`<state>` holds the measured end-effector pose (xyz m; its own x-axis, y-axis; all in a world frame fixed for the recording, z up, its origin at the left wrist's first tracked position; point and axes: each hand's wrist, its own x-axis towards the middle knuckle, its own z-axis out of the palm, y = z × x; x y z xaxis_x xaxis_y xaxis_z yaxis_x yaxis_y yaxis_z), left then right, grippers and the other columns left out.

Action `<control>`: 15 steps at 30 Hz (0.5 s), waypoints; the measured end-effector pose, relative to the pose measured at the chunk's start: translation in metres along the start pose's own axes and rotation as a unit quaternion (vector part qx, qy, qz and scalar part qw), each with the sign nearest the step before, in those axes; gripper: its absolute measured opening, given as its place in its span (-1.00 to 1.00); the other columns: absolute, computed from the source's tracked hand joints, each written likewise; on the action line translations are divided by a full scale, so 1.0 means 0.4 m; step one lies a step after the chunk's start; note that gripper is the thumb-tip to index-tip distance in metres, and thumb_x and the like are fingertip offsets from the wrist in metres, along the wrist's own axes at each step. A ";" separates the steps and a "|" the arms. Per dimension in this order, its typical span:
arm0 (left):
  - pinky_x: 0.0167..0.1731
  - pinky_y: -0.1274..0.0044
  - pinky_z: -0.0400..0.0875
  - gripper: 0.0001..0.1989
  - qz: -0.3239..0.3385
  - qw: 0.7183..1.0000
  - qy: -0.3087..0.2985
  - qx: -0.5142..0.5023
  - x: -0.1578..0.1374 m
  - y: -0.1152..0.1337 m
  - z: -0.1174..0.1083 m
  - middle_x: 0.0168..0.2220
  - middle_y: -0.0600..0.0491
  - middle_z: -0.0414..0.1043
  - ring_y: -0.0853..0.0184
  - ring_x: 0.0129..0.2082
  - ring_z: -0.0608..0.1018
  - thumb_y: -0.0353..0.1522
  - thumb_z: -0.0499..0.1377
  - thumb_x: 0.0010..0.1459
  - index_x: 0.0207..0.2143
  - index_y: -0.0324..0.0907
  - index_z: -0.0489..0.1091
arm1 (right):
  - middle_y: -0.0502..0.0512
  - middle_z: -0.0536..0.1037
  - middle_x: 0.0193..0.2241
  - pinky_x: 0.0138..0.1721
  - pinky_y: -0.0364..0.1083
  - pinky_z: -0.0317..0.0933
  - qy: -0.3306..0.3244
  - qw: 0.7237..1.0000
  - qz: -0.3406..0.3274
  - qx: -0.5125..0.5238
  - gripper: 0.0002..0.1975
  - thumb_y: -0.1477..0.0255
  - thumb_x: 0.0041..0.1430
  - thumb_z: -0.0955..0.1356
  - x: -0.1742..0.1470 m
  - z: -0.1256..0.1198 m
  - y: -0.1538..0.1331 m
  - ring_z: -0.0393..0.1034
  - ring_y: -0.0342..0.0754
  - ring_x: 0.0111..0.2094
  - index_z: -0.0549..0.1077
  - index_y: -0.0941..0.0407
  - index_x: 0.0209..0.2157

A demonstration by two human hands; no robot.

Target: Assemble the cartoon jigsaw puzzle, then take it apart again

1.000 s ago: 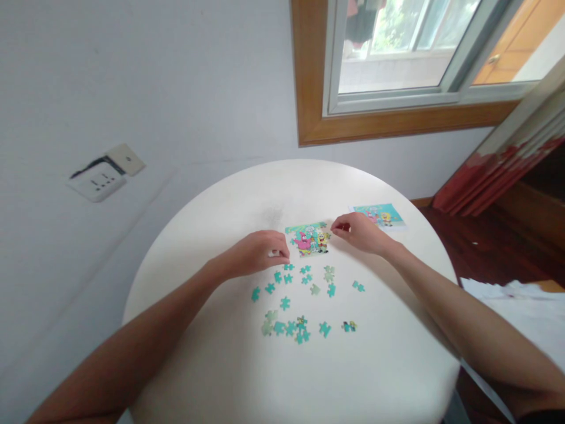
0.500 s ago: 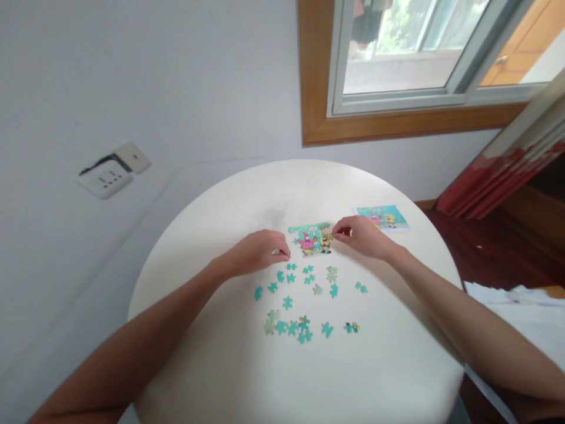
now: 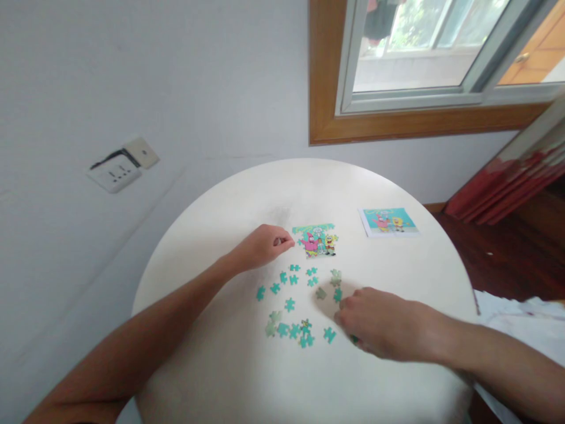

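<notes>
My left hand [image 3: 267,246] rests on the table just left of a partly joined jigsaw puzzle [image 3: 318,241]. Its thumb and fingertips are pinched together; anything between them is too small to make out. The puzzle shows a pink starfish and a yellow sponge figure. My right hand [image 3: 382,323] reaches low over the right side of the loose pieces, fingers bent downward and mostly hidden. A bit of green puzzle piece [image 3: 355,339] peeks out under it, and a teal piece [image 3: 338,295] lies beside its knuckles. Several loose teal and pale pieces lie nearby, including one [image 3: 329,335] left of the fingers.
A printed picture card [image 3: 391,222] of the same scene lies at the back right of the round white table [image 3: 212,365]. Behind are a wall with a socket [image 3: 115,172] and a wood-framed window [image 3: 326,126]. A red curtain [image 3: 489,182] hangs at right.
My right hand has left the puzzle's right edge and come down toward me over the loose pieces, uncovering the card. My left hand stays pinched, a little higher along the puzzle's left side.
</notes>
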<state>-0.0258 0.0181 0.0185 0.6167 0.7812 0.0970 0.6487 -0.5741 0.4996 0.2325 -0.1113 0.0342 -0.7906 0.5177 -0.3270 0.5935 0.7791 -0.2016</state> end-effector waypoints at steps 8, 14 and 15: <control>-0.46 0.59 0.22 -0.76 -0.015 1.000 -0.012 -0.005 0.004 -0.005 0.010 -0.48 0.06 0.50 0.43 -0.50 0.43 -0.29 0.13 0.20 -0.36 -0.22 0.55 | 0.29 0.57 -0.32 -0.36 -0.03 0.24 0.012 0.996 -0.067 -0.063 -0.74 0.75 0.01 0.29 -0.009 0.000 -0.042 0.46 0.05 -0.38 0.52 0.24 -0.29; -0.45 0.59 0.21 -0.78 -0.019 1.000 -0.016 -0.010 0.006 -0.004 0.015 -0.48 0.07 0.51 0.43 -0.50 0.44 -0.32 0.14 0.20 -0.37 -0.21 0.55 | 0.29 0.57 -0.33 -0.27 -0.04 0.25 0.007 0.999 -0.050 0.006 -0.73 0.74 0.03 0.27 -0.015 0.002 -0.020 0.45 0.03 -0.36 0.52 0.23 -0.29; -0.45 0.59 0.21 -0.78 -0.018 1.000 -0.015 -0.011 0.006 -0.004 0.016 -0.47 0.07 0.51 0.43 -0.50 0.44 -0.32 0.14 0.20 -0.37 -0.21 0.55 | 0.30 0.57 -0.33 -0.26 -0.04 0.25 0.011 0.998 -0.050 0.031 -0.73 0.74 0.04 0.26 -0.015 0.006 -0.016 0.45 0.03 -0.35 0.52 0.24 -0.29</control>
<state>-0.0223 0.0193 0.0125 0.6071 0.7929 0.0529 0.6601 -0.5402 0.5219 0.2337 -0.1204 0.0350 -0.8486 0.4470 -0.2829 0.5198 0.8037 -0.2896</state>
